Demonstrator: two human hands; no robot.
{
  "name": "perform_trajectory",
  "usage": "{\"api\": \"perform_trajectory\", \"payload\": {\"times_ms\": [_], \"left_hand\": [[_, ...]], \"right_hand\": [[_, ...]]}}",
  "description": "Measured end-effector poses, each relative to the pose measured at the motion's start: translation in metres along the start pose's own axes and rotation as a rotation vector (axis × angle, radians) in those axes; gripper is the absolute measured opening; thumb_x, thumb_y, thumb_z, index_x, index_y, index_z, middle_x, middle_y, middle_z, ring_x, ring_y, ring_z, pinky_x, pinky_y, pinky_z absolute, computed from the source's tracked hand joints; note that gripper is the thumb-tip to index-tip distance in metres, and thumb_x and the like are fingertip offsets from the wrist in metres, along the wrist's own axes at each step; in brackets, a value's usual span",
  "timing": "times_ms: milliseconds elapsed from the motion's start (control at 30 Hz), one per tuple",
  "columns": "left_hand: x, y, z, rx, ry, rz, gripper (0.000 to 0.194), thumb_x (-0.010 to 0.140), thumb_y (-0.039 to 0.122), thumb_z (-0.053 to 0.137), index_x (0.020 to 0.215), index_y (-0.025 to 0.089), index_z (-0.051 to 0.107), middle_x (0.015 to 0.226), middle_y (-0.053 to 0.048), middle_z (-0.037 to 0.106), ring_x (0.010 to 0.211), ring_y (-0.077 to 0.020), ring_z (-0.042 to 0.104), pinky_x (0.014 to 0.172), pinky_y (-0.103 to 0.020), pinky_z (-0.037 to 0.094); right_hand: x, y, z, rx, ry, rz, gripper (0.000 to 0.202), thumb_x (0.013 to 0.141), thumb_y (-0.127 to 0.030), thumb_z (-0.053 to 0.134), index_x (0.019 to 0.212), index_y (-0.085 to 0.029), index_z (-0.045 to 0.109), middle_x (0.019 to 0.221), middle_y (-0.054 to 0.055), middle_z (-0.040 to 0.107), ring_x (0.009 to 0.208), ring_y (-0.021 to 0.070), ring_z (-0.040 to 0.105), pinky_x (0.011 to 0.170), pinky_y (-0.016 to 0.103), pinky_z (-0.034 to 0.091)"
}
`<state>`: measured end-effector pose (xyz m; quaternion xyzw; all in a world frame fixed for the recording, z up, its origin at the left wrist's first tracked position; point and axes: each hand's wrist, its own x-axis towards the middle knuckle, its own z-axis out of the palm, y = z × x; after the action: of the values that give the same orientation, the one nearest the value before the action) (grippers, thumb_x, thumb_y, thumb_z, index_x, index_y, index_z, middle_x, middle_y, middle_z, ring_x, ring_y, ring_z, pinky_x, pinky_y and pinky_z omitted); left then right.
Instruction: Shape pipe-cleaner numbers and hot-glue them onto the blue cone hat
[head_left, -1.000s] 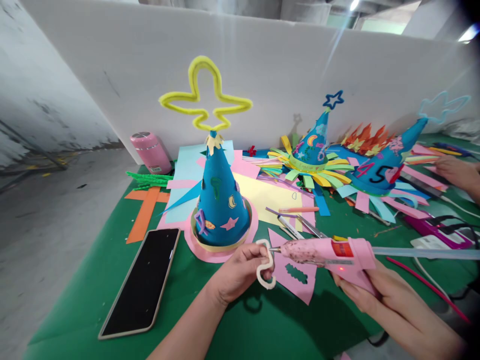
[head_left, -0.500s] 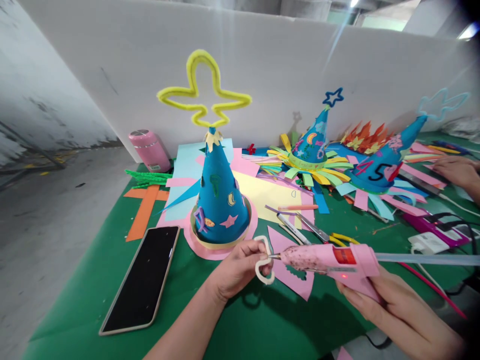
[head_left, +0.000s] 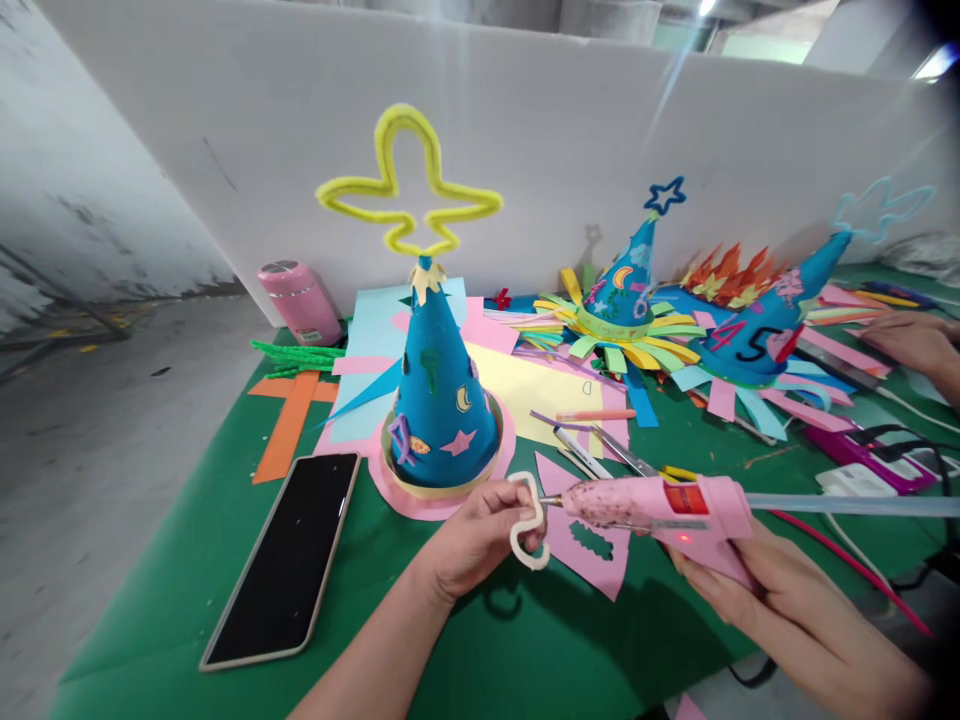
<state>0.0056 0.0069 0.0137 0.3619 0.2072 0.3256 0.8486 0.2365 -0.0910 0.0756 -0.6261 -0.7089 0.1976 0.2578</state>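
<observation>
Pinched in my left hand (head_left: 480,540) is a white pipe cleaner (head_left: 527,520) bent into an S-like curve. My right hand (head_left: 780,610) is wrapped round the handle of a pink glue gun (head_left: 660,508), whose metal nozzle points left at the curve's upper part. A clear glue stick (head_left: 847,503) juts from the gun's back. Just behind my left hand stands a blue cone hat (head_left: 442,400) with a pink brim, small stuck-on shapes and a yellow pipe-cleaner outline (head_left: 409,190) on its tip.
A phone (head_left: 289,560) lies at the left, near a pink bottle (head_left: 300,302) and green pipe cleaners (head_left: 296,358). Scissors (head_left: 630,455), a marker (head_left: 581,450) and paper scraps lie behind the glue gun. Two more blue hats (head_left: 622,285) stand farther right, by another person's hand (head_left: 911,335).
The glue gun has shifted slightly, its nozzle moving up a little against the white pipe cleaner. My left hand has stayed nearly still.
</observation>
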Motion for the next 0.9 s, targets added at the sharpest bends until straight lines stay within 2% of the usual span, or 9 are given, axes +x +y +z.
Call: {"api": "perform_trajectory", "payload": {"times_ms": [133, 300, 500, 633, 767, 900], "left_hand": [[0.0, 0.0, 0.0, -0.008, 0.003, -0.016, 0.018, 0.068, 0.026, 0.066, 0.063, 0.011, 0.058, 0.051, -0.001, 0.053, 0.051, -0.0092, 0.045, 0.052, -0.022, 0.033], [0.0, 0.001, 0.001, -0.008, 0.019, -0.018, 0.019, 0.066, 0.027, 0.067, 0.062, 0.011, 0.059, 0.052, -0.001, 0.052, 0.05, -0.0084, 0.045, 0.051, -0.022, 0.034], [0.0, 0.0, 0.0, 0.001, -0.001, -0.004, 0.018, 0.068, 0.027, 0.065, 0.063, 0.01, 0.059, 0.053, -0.001, 0.052, 0.05, -0.0085, 0.045, 0.052, -0.022, 0.034], [0.0, -0.001, 0.0, -0.009, -0.008, -0.005, 0.016, 0.069, 0.024, 0.064, 0.063, 0.011, 0.058, 0.052, -0.001, 0.053, 0.052, -0.0092, 0.045, 0.052, -0.022, 0.034], [0.0, 0.0, 0.0, -0.006, -0.006, -0.007, 0.017, 0.068, 0.025, 0.065, 0.061, 0.011, 0.057, 0.052, -0.001, 0.052, 0.051, -0.0091, 0.045, 0.052, -0.023, 0.034], [0.0, 0.0, 0.0, -0.006, 0.0, -0.018, 0.018, 0.067, 0.026, 0.066, 0.061, 0.011, 0.057, 0.052, -0.001, 0.052, 0.052, -0.0093, 0.045, 0.052, -0.023, 0.034]], "right_hand": [[-0.006, -0.007, 0.001, 0.043, 0.083, 0.05, 0.028, 0.077, -0.039, 0.051, 0.097, -0.022, 0.062, 0.087, 0.004, 0.066, 0.075, 0.0186, 0.062, 0.073, 0.021, 0.05], [-0.012, -0.006, 0.002, 0.049, 0.069, 0.079, 0.031, 0.075, -0.042, 0.053, 0.098, -0.023, 0.063, 0.093, 0.004, 0.066, 0.083, 0.0201, 0.062, 0.077, 0.023, 0.05], [-0.011, -0.008, 0.001, 0.05, 0.069, 0.062, 0.03, 0.077, -0.043, 0.05, 0.093, -0.023, 0.065, 0.089, 0.004, 0.067, 0.081, 0.0195, 0.062, 0.068, 0.022, 0.052], [-0.008, -0.007, 0.002, 0.045, 0.069, 0.068, 0.028, 0.078, -0.04, 0.051, 0.097, -0.022, 0.062, 0.09, 0.004, 0.065, 0.079, 0.018, 0.061, 0.074, 0.021, 0.049], [-0.006, -0.006, 0.004, 0.042, 0.084, 0.082, 0.031, 0.078, -0.041, 0.049, 0.1, -0.021, 0.06, 0.092, 0.006, 0.065, 0.082, 0.0202, 0.06, 0.082, 0.025, 0.047], [-0.007, -0.008, 0.003, 0.069, 0.093, 0.039, 0.026, 0.076, -0.039, 0.051, 0.095, -0.024, 0.061, 0.085, 0.003, 0.065, 0.074, 0.0187, 0.061, 0.074, 0.022, 0.05]]}}
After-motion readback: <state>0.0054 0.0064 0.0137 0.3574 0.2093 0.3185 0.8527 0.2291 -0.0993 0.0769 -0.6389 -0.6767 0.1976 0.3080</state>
